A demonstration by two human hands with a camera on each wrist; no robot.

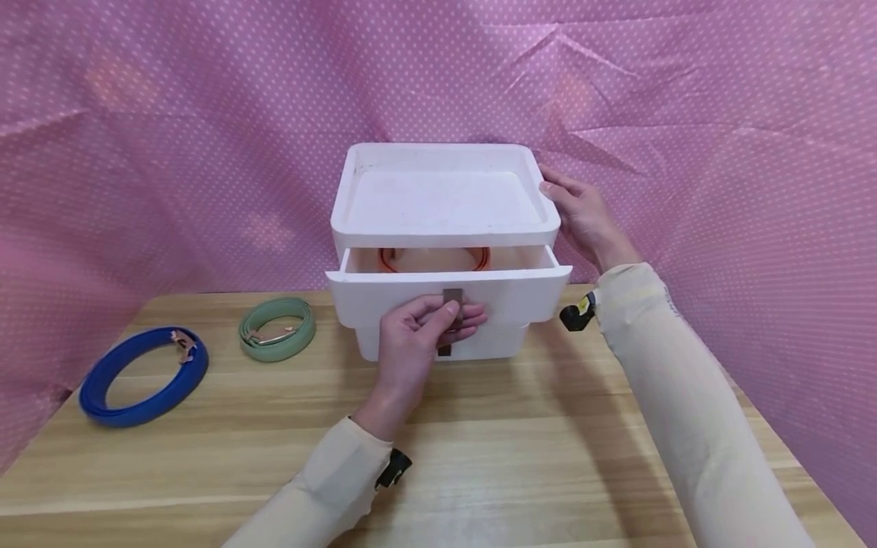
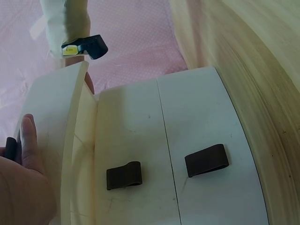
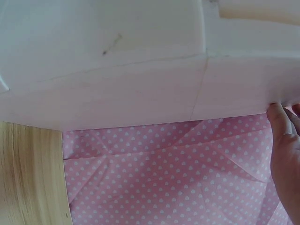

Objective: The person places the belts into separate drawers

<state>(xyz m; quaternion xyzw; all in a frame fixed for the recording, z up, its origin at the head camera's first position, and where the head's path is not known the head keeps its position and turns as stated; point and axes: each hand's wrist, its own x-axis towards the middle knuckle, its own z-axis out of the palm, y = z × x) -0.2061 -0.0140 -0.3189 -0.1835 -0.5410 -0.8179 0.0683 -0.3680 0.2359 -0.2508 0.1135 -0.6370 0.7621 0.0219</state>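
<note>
A white plastic drawer unit [image 1: 448, 190] stands toward the back of the table, its top drawer [image 1: 384, 293] pulled out. My left hand [image 1: 418, 323] pinches the dark pull tab [image 1: 452, 298] on that drawer's front. Inside lies a coiled orange belt [image 1: 483, 259], partly hidden by the drawer front and the unit's top. My right hand [image 1: 582, 213] holds the unit's rear right corner, its thumb near the top rim. In the left wrist view, two lower drawers with dark tabs [image 2: 124, 176] are closed.
On the left of the wooden table [image 1: 479, 457] lie a coiled green belt [image 1: 277, 329] and a larger coiled blue belt [image 1: 144, 377], each with a buckle. Pink dotted cloth [image 1: 274, 91] hangs behind and along both sides.
</note>
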